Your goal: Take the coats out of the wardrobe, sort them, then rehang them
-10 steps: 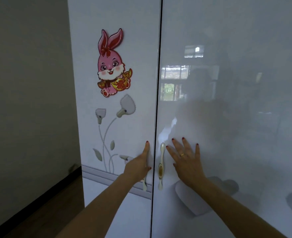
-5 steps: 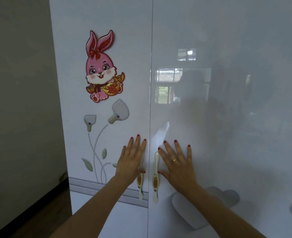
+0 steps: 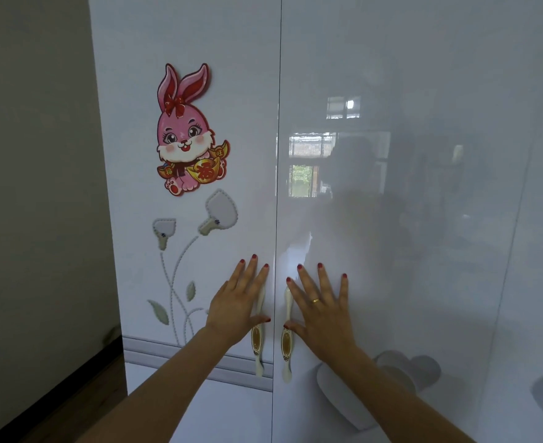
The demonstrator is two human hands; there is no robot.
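A glossy white wardrobe fills the view, both doors shut with a thin seam between them. My left hand (image 3: 238, 302) lies flat with straight fingers on the left door (image 3: 184, 282), beside its cream and gold handle (image 3: 258, 340). My right hand (image 3: 323, 308), a ring on one finger, is pressed flat on the right door (image 3: 391, 251), next to the other handle (image 3: 287, 340). No coats are in sight; the inside of the wardrobe is hidden.
A pink rabbit sticker (image 3: 187, 132) and a stitched flower pattern (image 3: 193, 251) decorate the left door. A beige wall (image 3: 33, 187) stands to the left, with a strip of dark wooden floor (image 3: 72, 404) below it.
The dark gap between the doors has closed. My left hand went from curled by the handle to flat on the door, and both hands stay pressed there.
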